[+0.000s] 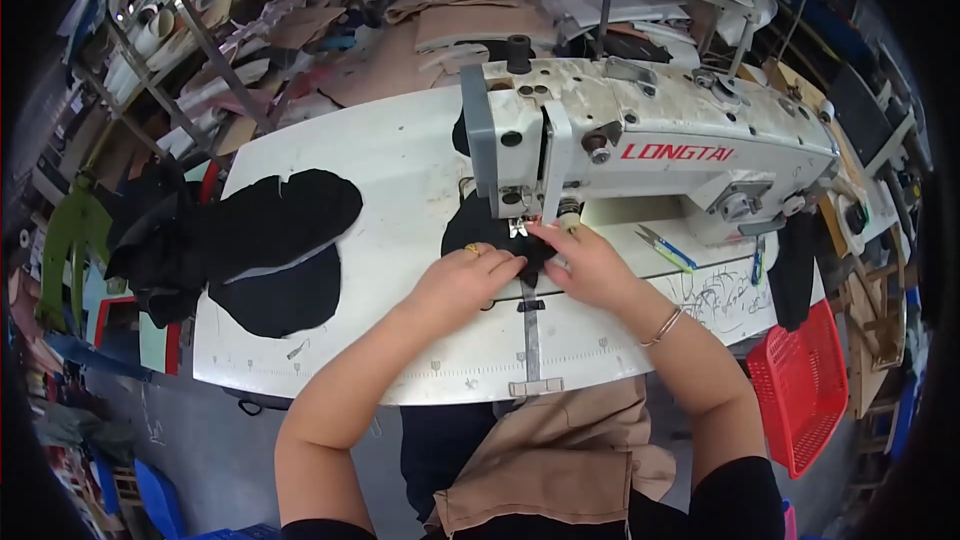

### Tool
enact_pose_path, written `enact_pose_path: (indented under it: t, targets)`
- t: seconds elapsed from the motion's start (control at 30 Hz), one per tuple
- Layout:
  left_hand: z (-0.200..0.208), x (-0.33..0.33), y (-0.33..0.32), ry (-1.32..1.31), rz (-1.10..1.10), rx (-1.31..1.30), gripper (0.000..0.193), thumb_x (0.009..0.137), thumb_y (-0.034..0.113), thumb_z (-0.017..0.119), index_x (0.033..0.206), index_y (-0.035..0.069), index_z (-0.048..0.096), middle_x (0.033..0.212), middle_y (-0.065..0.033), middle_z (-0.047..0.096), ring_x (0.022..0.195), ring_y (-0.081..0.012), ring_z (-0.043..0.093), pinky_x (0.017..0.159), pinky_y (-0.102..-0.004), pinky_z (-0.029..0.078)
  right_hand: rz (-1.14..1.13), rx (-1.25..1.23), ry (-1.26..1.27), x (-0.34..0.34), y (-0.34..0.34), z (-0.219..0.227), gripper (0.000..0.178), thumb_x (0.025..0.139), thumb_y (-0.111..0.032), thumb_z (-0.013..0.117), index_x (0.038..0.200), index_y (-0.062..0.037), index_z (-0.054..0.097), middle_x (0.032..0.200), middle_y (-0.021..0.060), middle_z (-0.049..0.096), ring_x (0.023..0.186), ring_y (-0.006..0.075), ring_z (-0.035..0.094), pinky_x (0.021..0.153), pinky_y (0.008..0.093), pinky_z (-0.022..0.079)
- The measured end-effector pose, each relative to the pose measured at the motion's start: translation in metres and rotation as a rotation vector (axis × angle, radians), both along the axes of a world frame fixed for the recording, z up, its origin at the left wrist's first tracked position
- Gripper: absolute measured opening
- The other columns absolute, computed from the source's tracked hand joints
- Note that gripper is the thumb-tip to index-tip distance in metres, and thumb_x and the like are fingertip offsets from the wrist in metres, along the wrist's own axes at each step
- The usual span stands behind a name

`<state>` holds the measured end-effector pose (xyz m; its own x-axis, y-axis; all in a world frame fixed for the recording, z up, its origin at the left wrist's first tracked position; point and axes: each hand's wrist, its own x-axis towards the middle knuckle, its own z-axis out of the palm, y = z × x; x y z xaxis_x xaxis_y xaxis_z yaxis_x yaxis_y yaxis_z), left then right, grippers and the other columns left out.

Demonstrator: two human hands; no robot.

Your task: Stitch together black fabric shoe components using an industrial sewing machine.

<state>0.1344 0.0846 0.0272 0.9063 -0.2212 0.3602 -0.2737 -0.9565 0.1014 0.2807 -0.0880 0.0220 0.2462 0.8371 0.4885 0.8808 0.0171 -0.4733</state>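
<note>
A black fabric piece (pixel 462 224) lies under the presser foot (pixel 517 227) of a white sewing machine (pixel 640 130). My left hand (pixel 462 280) presses on its near left edge, fingers bent together; a ring shows on one finger. On the other side, my right hand (pixel 590 262) has its fingertips close by the presser foot, at the fabric's right edge. Both hands partly cover the piece, so its full outline is hidden. The right wrist wears a bracelet (pixel 667 326).
Black cut pieces (pixel 275 215) lie on the left of the white table (pixel 390 150). Thread snips (pixel 667 249) rest right of my hand. A red plastic basket (pixel 800 385) stands beyond the table's right edge. Piled material (pixel 480 25) lies behind; brown cloth (pixel 550 450) covers my lap.
</note>
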Motion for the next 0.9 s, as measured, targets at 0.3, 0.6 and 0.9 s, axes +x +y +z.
enact_pose_path:
  t: [0.3,0.6,0.9]
  targets:
    - [-0.015,0.004,-0.004,-0.127,0.102,0.162,0.024,0.073,0.01,0.059,0.096,0.012,0.063,0.097,-0.0025,0.064,0.091,-0.0187,0.064,0.075,-0.0299,0.052,-0.027,0.065,-0.053,0.008,-0.001,-0.015,0.033,0.068,0.008,0.056,0.097,-0.0067,0.058,0.082,0.0114,0.057,0.075,0.0295,0.058,0.067,0.0373,0.049]
    - [-0.011,-0.002,-0.001,-0.211,-0.013,0.079,0.03,0.068,0.007,0.065,0.098,0.011,0.066,0.108,-0.0007,0.064,0.109,-0.0223,0.057,0.085,-0.0358,0.049,0.005,-0.169,-0.224,-0.004,-0.011,0.017,0.041,0.062,-0.006,0.065,0.103,-0.012,0.063,0.101,0.007,0.054,0.099,0.0264,0.051,0.083,0.0422,0.041]
    - [-0.023,-0.007,-0.005,-0.18,0.032,-0.257,0.019,0.071,0.006,0.065,0.09,0.01,0.066,0.093,-0.0034,0.066,0.095,-0.0206,0.062,0.082,-0.0343,0.048,0.132,-0.085,-0.336,-0.005,-0.01,0.005,0.023,0.066,-0.007,0.062,0.089,-0.0101,0.063,0.087,0.0007,0.059,0.089,0.02,0.056,0.078,0.0325,0.046]
